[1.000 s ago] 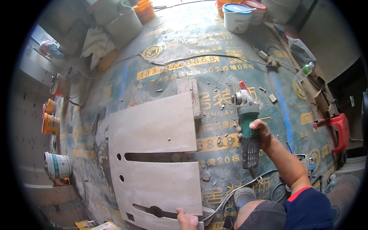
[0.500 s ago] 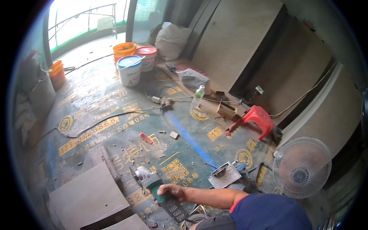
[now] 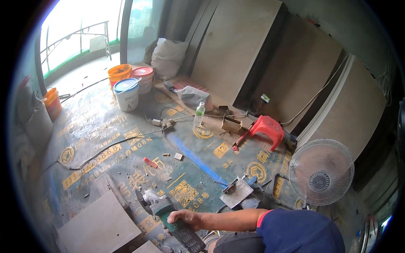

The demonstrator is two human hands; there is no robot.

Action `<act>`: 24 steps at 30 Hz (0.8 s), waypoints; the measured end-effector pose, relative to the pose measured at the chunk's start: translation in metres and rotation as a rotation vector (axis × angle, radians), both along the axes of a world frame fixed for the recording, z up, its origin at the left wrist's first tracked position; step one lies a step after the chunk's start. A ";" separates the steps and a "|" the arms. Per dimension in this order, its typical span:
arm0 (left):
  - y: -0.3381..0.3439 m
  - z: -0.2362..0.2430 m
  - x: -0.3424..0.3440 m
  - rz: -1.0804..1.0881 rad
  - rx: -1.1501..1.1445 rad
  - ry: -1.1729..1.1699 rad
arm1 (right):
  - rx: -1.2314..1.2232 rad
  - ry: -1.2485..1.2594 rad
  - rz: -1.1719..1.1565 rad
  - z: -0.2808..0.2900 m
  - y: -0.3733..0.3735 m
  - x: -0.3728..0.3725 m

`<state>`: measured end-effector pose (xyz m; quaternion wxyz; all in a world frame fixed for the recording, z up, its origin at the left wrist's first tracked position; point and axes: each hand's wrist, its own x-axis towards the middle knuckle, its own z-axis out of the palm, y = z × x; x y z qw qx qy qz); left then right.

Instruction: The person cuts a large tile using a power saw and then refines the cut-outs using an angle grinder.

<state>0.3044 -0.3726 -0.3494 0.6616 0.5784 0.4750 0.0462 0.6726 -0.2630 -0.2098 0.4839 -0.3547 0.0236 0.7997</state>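
My right hand (image 3: 186, 219) is closed around the green body of an angle grinder (image 3: 161, 207). Its grey metal head points to the upper left and carries a thin dark disc (image 3: 142, 201). The grinder is held above the floor, beside a large beige tile (image 3: 99, 221) at the lower left. Part of a second tile (image 3: 147, 248) shows at the bottom edge. My left hand is out of the picture.
A standing fan (image 3: 321, 172) and a red plastic stool (image 3: 266, 130) are on the right. A metal-plated tool (image 3: 237, 192) lies nearer. Cables (image 3: 105, 143) cross the printed floor covering. Buckets (image 3: 126, 99) stand farther back; large boards (image 3: 236, 46) lean on the wall.
The view has turned, so the background sits farther left and lower. The grinder has tilted in my right hand, and its disc shows more. The grip stays closed.
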 end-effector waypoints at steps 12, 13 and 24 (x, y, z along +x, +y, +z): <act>0.096 0.210 0.126 -0.179 0.773 -0.221 | -0.111 -0.060 -0.125 0.043 0.021 -0.039; 0.101 0.230 0.125 -0.162 0.679 -0.237 | -0.106 -0.049 -0.134 0.054 0.024 -0.042; 0.078 0.399 0.060 -0.103 -0.219 -0.265 | -0.036 -0.069 -0.175 0.263 -0.031 -0.097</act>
